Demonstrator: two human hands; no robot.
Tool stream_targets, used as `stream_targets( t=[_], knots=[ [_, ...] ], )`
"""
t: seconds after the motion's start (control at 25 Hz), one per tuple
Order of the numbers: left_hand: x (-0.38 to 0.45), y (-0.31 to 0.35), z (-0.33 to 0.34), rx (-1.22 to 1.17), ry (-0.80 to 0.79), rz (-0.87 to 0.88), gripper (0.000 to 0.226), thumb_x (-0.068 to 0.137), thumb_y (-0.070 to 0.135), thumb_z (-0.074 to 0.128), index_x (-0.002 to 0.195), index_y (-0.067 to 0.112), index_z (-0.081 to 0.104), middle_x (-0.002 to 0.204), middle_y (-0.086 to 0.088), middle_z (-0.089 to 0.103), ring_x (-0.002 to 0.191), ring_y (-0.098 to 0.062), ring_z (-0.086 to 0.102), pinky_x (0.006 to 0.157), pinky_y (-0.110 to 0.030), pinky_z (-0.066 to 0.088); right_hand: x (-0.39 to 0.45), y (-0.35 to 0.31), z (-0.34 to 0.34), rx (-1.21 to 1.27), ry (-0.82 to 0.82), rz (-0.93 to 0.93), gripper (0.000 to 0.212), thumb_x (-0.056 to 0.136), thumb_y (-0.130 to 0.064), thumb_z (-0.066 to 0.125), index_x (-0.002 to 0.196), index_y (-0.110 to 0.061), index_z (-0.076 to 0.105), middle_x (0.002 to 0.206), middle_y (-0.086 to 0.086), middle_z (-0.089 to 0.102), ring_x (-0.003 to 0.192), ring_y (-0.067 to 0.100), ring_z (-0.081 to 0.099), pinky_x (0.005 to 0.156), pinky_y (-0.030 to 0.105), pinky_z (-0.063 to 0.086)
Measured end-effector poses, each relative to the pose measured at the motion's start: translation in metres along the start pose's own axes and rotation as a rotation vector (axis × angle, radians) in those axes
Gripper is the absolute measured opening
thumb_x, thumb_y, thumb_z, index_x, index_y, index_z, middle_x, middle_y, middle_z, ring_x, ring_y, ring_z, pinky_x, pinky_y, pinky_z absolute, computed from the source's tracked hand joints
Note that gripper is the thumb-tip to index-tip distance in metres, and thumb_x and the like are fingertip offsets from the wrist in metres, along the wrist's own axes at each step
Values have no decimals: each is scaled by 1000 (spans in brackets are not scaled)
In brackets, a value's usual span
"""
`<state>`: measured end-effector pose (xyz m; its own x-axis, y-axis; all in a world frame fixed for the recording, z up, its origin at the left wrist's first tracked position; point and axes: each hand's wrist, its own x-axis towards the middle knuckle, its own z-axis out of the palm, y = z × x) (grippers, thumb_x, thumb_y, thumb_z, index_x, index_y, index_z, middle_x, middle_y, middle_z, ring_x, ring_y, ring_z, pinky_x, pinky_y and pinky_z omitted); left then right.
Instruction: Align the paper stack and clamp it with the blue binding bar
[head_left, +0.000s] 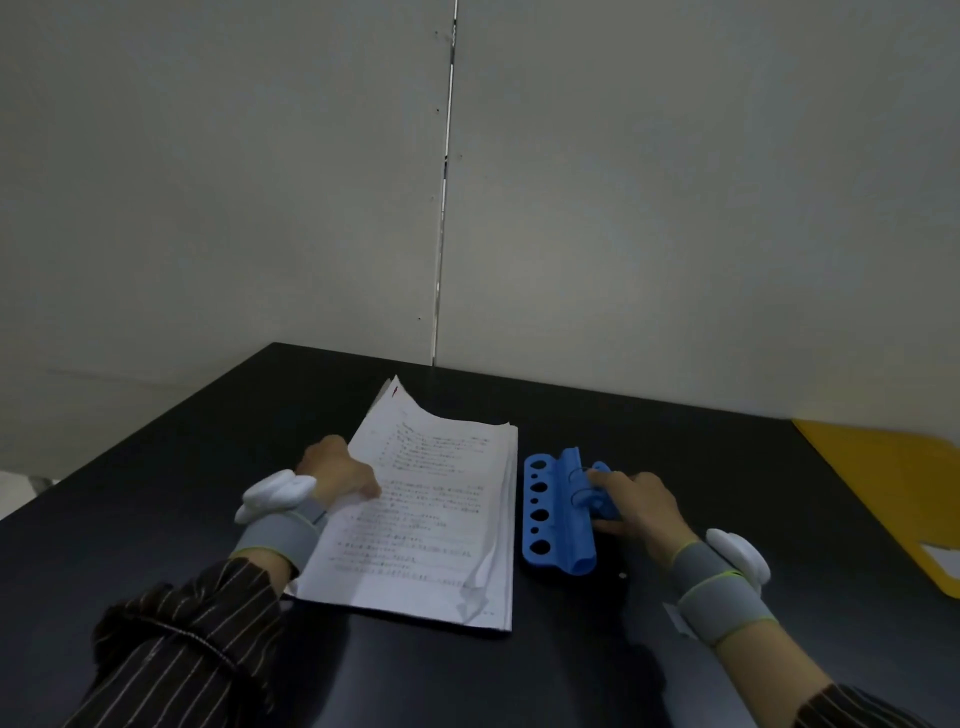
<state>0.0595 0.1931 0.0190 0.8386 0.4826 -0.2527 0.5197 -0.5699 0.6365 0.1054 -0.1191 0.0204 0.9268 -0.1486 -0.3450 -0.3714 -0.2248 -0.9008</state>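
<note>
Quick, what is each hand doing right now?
Left hand: resting on the paper stack, thumb on top, gripping its left edge.
Right hand: fingers curled on the blue binding bar.

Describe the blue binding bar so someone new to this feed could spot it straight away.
Start at the black table and find the white paper stack near its middle. Lying just right of the stack, parallel to its long edge, is the blue binding bar, under the right hand. It is the only blue thing, with a row of round holes.
</note>
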Motion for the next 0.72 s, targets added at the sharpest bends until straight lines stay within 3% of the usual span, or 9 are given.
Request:
stream_targets(
  t=[0.16, 0.28, 0.44, 0.6, 0.72],
  knots=[
    [2, -4, 0, -31, -44, 187, 50, 73, 7, 73, 117, 8, 48, 118, -13, 55, 102, -25, 53, 81, -36, 45, 2, -2, -6, 93, -87, 67, 32, 83, -16, 67, 105, -5, 45, 111, 17, 52, 87, 27, 60, 54, 34, 54],
    [3, -8, -5, -111, -85, 255, 50, 76, 2, 70, 120, 7, 47, 123, -14, 54, 113, -28, 52, 89, -37, 44, -1, -2, -9, 110, -214, 93, 15, 84, -11, 64, 95, -4, 56, 97, 14, 60, 81, 25, 64, 47, 30, 55],
    [0, -16, -8, -438, -230, 216, 63, 76, -10, 67, 132, 4, 42, 134, -19, 52, 123, -34, 49, 104, -51, 41, -1, 0, -13, 129, -223, 106, 10, 83, -6, 64, 86, -6, 55, 90, 16, 61, 77, 27, 65, 55, 33, 56],
    [-9, -19, -12, -687, -314, 150, 72, 74, -19, 63, 137, 5, 39, 138, -18, 51, 105, -24, 56, 74, -31, 50, 1, -3, -14, 175, -218, 145, 10, 82, 0, 65, 86, -1, 56, 84, 19, 64, 72, 30, 66, 47, 33, 59],
    [-10, -19, -14, -700, -314, 103, 74, 75, -18, 62, 140, 9, 36, 139, -16, 49, 123, -33, 49, 76, -32, 46, -1, -4, -11, 199, -225, 161, 9, 82, 3, 64, 84, 2, 56, 78, 21, 65, 67, 33, 66, 42, 32, 58]
  ],
)
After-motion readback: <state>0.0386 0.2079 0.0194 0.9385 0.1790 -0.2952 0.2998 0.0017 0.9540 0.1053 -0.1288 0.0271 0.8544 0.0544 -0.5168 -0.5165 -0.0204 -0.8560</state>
